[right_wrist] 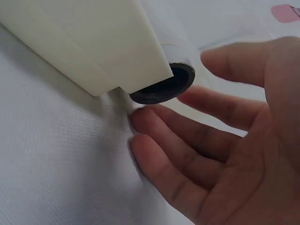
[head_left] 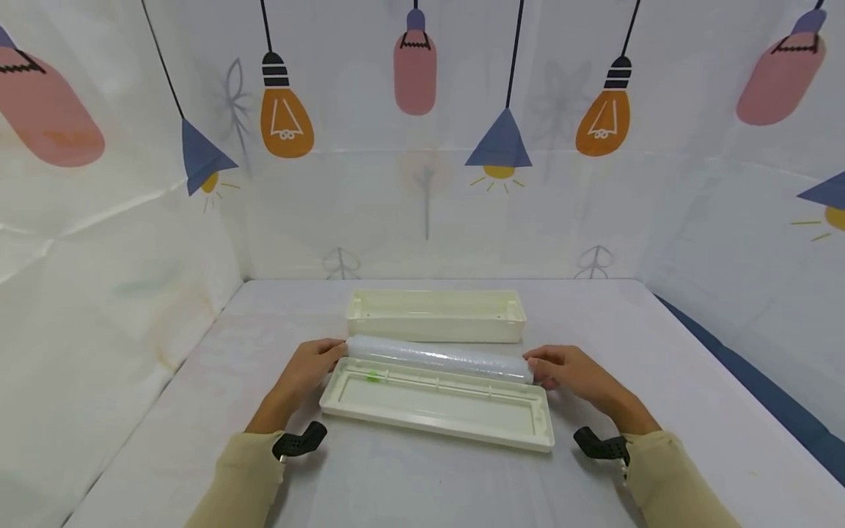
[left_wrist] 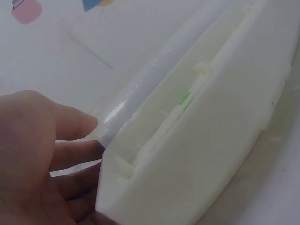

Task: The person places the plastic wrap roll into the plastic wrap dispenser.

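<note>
Nearest me, two forearms in beige sleeves [head_left: 244, 469] reach forward over the white table [head_left: 429, 488], well apart, a black wrist camera [head_left: 300, 441] beneath the left wrist and another [head_left: 602, 444] beneath the right. Between the hands lies a long cream lid [head_left: 436, 411] with a green clip [head_left: 372, 376], its right end nearer the person. Just beyond it rests the roll of clear film [head_left: 439, 358]. The left hand [head_left: 313, 367] angles inward, thumb and forefinger at the roll's left end; whether they pinch it I cannot tell. The right hand [head_left: 571, 370] mirrors it, fingers spread and loosely curved about the dark-cored end, thumb away from the rim. Farther back stands a cream box [head_left: 436, 329], before a lamp-patterned cloth wall [head_left: 370, 213].
</note>
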`<state>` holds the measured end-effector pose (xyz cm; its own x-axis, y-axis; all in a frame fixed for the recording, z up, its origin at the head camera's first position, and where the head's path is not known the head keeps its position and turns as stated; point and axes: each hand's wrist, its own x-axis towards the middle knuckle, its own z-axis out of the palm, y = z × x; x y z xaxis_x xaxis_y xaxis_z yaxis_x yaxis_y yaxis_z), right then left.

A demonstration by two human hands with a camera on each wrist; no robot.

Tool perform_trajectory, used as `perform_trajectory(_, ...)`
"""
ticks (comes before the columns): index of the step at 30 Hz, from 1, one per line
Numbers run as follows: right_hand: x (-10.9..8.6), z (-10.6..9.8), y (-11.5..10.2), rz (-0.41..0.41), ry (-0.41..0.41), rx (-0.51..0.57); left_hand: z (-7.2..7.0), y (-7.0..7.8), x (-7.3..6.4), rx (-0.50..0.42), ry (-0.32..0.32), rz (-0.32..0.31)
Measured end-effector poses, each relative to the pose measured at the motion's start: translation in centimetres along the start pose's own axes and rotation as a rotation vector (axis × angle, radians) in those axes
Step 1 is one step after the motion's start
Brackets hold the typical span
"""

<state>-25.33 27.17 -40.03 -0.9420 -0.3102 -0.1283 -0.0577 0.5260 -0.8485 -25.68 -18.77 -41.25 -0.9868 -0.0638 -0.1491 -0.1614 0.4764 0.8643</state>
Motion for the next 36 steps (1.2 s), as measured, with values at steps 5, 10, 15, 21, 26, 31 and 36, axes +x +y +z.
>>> perform_trajectory(5,0.00,-0.20,0.10,-0.003,-0.054,-0.017,-0.08,-0.08,-0.01,0.005,-0.002,0.000)
perform_trajectory(10,0.04,-0.48,0.59,-0.033,-0.079,0.004,-0.25,-0.21,0.27,0.011,-0.003,0.024)
perform_trajectory(15,0.13,-0.23,0.89,-0.057,-0.078,0.030,-0.22,-0.56,0.37,0.000,0.005,0.043)
perform_trajectory(21,0.07,-0.09,0.73,-0.054,-0.069,-0.028,-0.07,-0.77,0.51,-0.008,0.017,0.052)
perform_trajectory(26,0.16,0.03,0.57,-0.060,-0.047,-0.095,-0.07,-0.71,0.64,0.002,0.017,0.070)
perform_trajectory(31,0.37,0.25,0.62,-0.051,-0.028,-0.110,0.08,-0.76,0.55,0.008,0.035,0.081)
perform_trajectory(36,0.33,0.24,0.78,-0.065,-0.019,-0.108,0.34,-0.85,0.61,0.012,0.062,0.081)
